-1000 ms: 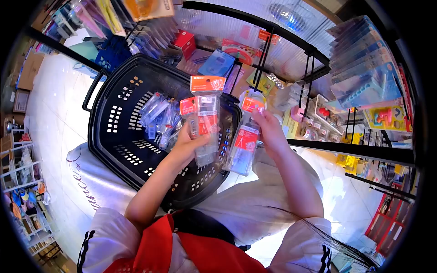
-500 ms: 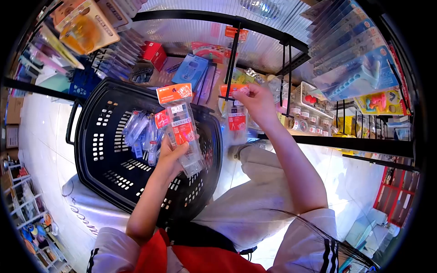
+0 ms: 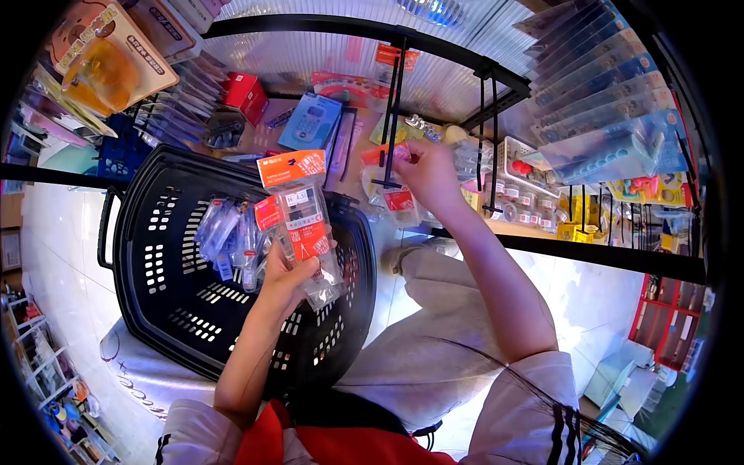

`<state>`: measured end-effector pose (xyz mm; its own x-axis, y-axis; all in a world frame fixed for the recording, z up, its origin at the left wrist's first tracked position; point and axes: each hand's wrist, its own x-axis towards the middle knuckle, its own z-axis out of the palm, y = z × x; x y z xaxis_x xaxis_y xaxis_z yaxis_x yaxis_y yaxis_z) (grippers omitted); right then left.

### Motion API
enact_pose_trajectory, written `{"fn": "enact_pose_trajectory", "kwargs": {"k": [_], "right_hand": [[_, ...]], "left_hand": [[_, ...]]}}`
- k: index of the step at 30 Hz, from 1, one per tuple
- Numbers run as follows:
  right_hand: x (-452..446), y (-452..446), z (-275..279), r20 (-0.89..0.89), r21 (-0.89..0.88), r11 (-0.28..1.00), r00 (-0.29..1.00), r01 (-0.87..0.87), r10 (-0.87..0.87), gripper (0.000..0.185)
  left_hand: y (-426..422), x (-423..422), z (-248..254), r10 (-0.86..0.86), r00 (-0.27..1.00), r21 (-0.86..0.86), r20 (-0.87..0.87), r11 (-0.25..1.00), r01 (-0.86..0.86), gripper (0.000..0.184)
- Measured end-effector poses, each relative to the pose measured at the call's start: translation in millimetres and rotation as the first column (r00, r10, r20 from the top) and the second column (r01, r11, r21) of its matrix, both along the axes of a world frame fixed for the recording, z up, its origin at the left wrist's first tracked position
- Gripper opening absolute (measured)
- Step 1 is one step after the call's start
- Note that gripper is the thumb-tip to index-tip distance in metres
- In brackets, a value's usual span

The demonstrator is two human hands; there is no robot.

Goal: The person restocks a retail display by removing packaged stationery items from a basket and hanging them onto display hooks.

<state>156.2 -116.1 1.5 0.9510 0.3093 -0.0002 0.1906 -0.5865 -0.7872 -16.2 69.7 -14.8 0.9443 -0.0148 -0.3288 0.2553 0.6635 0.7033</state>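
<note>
My left hand point(image 3: 284, 280) is closed around clear plastic packs point(image 3: 307, 225) with orange header cards and red-and-white labels, held upright over the black basket. At least two packs overlap in it. My right hand point(image 3: 435, 180) pinches the orange header of a similar hanging pack point(image 3: 398, 203) beside a black display hook point(image 3: 392, 108). Whether that pack is still on the hook I cannot tell. Inside the black shopping basket point(image 3: 124, 248), several clear packs with bluish contents point(image 3: 223, 236) lie in a heap.
A shelf behind holds a blue box point(image 3: 310, 121), a red box point(image 3: 245, 98) and a white basket point(image 3: 521, 167) of small goods. Blister packs point(image 3: 612, 147) hang at right, carded items point(image 3: 108, 70) at upper left. A black rail point(image 3: 589, 254) crosses at right.
The pack in my right hand has tilted and shifted slightly left, its header now beside the hook's lower end. My left hand keeps its packs over the basket. The view has shifted a little.
</note>
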Motion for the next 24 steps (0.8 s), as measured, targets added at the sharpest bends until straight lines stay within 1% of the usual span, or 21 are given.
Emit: {"fn": "enact_pose_trajectory", "kwargs": {"k": [1, 3, 4, 6, 7, 9, 10, 12, 13, 15, 17, 19, 21, 22, 23, 24], "right_hand": [[4, 2, -5, -0.025, -0.007, 0.999, 0.999, 0.046, -0.047, 0.016], [16, 11, -10, 0.037, 0.027, 0.984, 0.984, 0.173, -0.174, 0.016], [24, 16, -12, 0.069, 0.047, 0.971, 0.969, 0.235, -0.238, 0.016], [57, 21, -38, 0.034, 0.18, 0.928, 0.941, 0.325, -0.336, 0.018], [70, 26, -41, 0.012, 0.248, 0.896, 0.923, 0.369, -0.384, 0.019], [91, 32, -39, -0.115, 0.312, 0.85, 0.905, 0.425, -0.41, 0.021], [98, 36, -37, -0.18, 0.341, 0.824, 0.892, 0.453, -0.416, 0.021], [103, 40, -41, -0.215, 0.422, 0.757, 0.866, 0.499, -0.451, 0.024], [105, 42, -52, -0.24, 0.455, 0.72, 0.851, 0.524, -0.468, 0.026], [102, 44, -80, -0.28, 0.537, 0.592, 0.789, 0.601, -0.546, 0.025], [43, 33, -41, -0.442, 0.546, 0.614, 0.818, 0.57, -0.367, 0.023], [0, 29, -20, -0.602, 0.474, 0.543, 0.706, 0.693, -0.374, 0.025], [-35, 24, -10, -0.64, 0.479, 0.61, 0.726, 0.632, -0.25, 0.029], [-50, 22, -3, -0.661, 0.479, 0.639, 0.726, 0.602, -0.188, 0.032], [-60, 24, 7, -0.712, 0.47, 0.707, 0.701, 0.529, -0.051, 0.044], [-63, 27, 14, -0.763, 0.5, 0.655, 0.646, 0.566, 0.025, 0.046]], "left_hand": [[0, 0, -1, 0.004, 1.0, 0.003, 0.004, 1.0, -0.004, 0.06], [0, -1, -2, 0.013, 1.0, 0.007, 0.013, 1.0, -0.013, 0.06], [1, -1, -1, 0.014, 1.0, -0.015, -0.012, 1.0, -0.014, 0.059], [3, -1, 1, 0.012, 0.998, -0.057, -0.054, 0.998, -0.015, 0.058], [4, 0, 1, -0.002, 1.0, -0.121, -0.023, 0.993, -0.001, 0.058], [7, -1, 2, -0.027, 0.999, -0.241, 0.036, 0.97, 0.034, 0.057], [7, -3, 6, -0.04, 0.998, -0.218, 0.039, 0.975, 0.047, 0.057], [8, -5, 13, -0.073, 0.997, -0.161, 0.018, 0.984, 0.075, 0.057], [9, -8, 15, -0.09, 0.996, -0.134, 0.0, 0.987, 0.089, 0.058], [10, -11, 11, -0.082, 0.997, -0.119, 0.009, 0.99, 0.082, 0.059], [10, -15, 1, -0.065, 0.998, -0.077, 0.01, 0.995, 0.065, 0.059], [9, -16, 0, -0.024, 1.0, -0.072, -0.016, 0.997, 0.023, 0.056], [7, -16, 4, 0.002, 0.999, -0.067, -0.048, 0.998, -0.005, 0.055], [6, -16, 6, 0.021, 0.998, -0.033, -0.067, 0.999, -0.023, 0.053], [5, -16, 6, -0.008, 0.998, 0.021, -0.066, 1.0, 0.01, 0.052], [6, -17, 7, -0.039, 0.997, 0.078, -0.069, 0.996, 0.045, 0.051]]}}
